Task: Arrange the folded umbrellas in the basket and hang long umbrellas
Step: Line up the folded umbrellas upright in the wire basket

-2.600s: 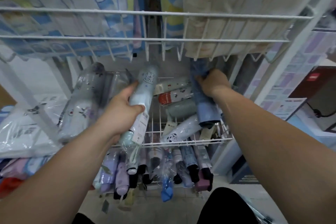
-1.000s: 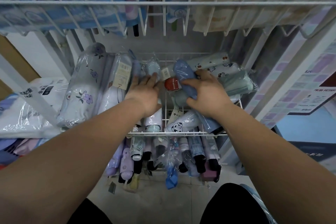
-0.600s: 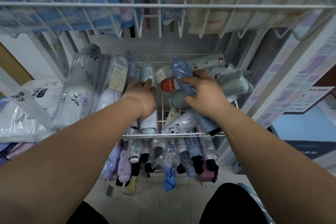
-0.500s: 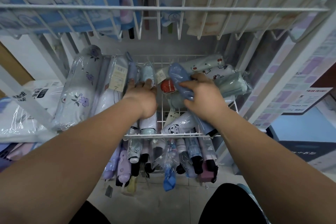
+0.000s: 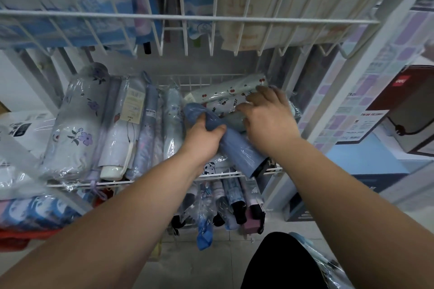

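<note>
- Forearms, both bare, reach forward from the bottom of the view toward a white wire basket (image 5: 150, 182) full of folded umbrellas.
- Below the basket's front edge, a lower row of folded umbrellas (image 5: 232, 204) points handle-first toward the viewer, above a tiled floor.
- Left hand (image 5: 202, 139) sits near the middle of the basket, fingers curled tightly around a plain blue umbrella (image 5: 239, 148), thumb over its top.
- That blue umbrella lies at an angle, its dark handle end at the basket's front right edge and its rounded tip pointing toward the back left.
- Under the left wrist, a white umbrella with a black-and-white animal print (image 5: 209, 168) lies against the front edge.
- Right hand (image 5: 267, 119) is just beside the left, fingers spread and bent, fingertips resting on a white cherry-print umbrella (image 5: 223, 91) lying crosswise at the back right; it grips nothing that can be made out.
- Along the basket's left side, plastic-wrapped umbrellas lie side by side, front to back: a grey one with purple flowers (image 5: 77, 122) at the far left edge, then a white one with a paper tag (image 5: 124, 124).
- Above and behind, an upper wire rack (image 5: 211, 19) holds long umbrellas (image 5: 98, 14) hanging down, blue-and-white at left, beige at right.
</note>
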